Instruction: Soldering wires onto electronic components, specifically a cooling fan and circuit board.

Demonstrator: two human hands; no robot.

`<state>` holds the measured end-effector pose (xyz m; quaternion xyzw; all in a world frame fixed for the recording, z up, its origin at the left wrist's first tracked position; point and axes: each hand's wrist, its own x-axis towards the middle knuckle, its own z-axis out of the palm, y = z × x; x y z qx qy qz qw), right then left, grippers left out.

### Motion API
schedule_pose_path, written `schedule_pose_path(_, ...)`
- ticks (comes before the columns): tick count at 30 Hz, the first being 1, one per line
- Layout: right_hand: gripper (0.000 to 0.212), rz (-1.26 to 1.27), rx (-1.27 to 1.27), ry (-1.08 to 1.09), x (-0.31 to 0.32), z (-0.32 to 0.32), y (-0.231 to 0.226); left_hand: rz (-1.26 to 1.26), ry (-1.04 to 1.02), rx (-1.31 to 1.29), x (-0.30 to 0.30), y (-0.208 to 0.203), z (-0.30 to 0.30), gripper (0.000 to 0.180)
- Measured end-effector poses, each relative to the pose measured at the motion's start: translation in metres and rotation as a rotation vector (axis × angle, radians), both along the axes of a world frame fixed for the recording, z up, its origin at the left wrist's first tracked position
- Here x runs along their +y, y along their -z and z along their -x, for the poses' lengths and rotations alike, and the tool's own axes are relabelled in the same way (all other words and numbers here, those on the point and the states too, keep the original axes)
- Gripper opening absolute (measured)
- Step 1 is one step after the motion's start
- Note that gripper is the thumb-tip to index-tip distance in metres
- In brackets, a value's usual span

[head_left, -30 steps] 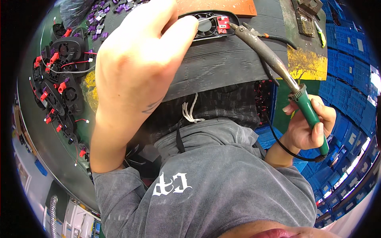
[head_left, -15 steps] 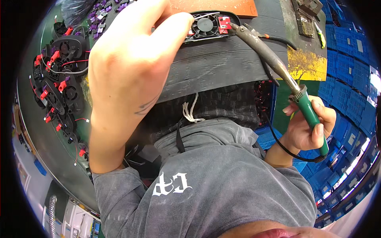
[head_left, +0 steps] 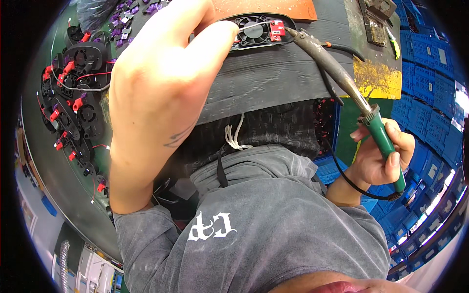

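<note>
My right hand (head_left: 378, 158) is wrapped round the green handle of a soldering iron (head_left: 337, 73). The iron's tip sits at the right edge of a small red circuit board (head_left: 277, 29). That board lies at the right end of a black plastic housing (head_left: 290, 23), beside a small black fan (head_left: 254, 31). Closed in a pinch at the housing's left end, my left hand (head_left: 161, 73) holds a thin silvery solder wire (head_left: 254, 25), which runs across the fan to the red board. The hand hides the housing's left part.
Pliers with orange-black handles (head_left: 342, 47) lie right of the iron's tip. Several black housings (head_left: 85, 61) with red parts cover the left side, with purple pieces (head_left: 126, 19) behind them. An orange-brown block (head_left: 273, 9) stands at the back. Blue crates (head_left: 425, 73) fill the right.
The solder wire has shifted lower over the fan, and its end now meets the red board. The iron's tip has moved slightly to the right.
</note>
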<state>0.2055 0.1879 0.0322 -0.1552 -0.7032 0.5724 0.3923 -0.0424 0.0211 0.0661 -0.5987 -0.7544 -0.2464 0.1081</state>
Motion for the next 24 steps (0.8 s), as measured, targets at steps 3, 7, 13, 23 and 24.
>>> schedule_pose_path(3,0.041,-0.010,0.000,-0.013,0.001,-0.001,-0.002,0.032,0.018,-0.007,-0.002,0.001,-0.001,0.018)
schedule_pose_path(7,0.043,0.001,-0.016,-0.010,0.001,-0.001,-0.004,0.016,0.035,-0.099,-0.002,0.002,-0.002,0.020)
schedule_pose_path(13,0.043,0.014,-0.018,-0.025,0.001,0.000,-0.002,0.023,0.071,-0.057,-0.005,0.003,-0.003,0.020)
schedule_pose_path(23,0.043,-0.017,-0.018,-0.104,0.005,-0.004,0.004,0.041,0.040,-0.049,-0.003,0.007,-0.005,0.022)
schedule_pose_path(24,0.043,-0.017,-0.018,-0.104,0.005,-0.004,0.004,0.035,0.043,-0.056,-0.002,0.007,-0.005,0.022)
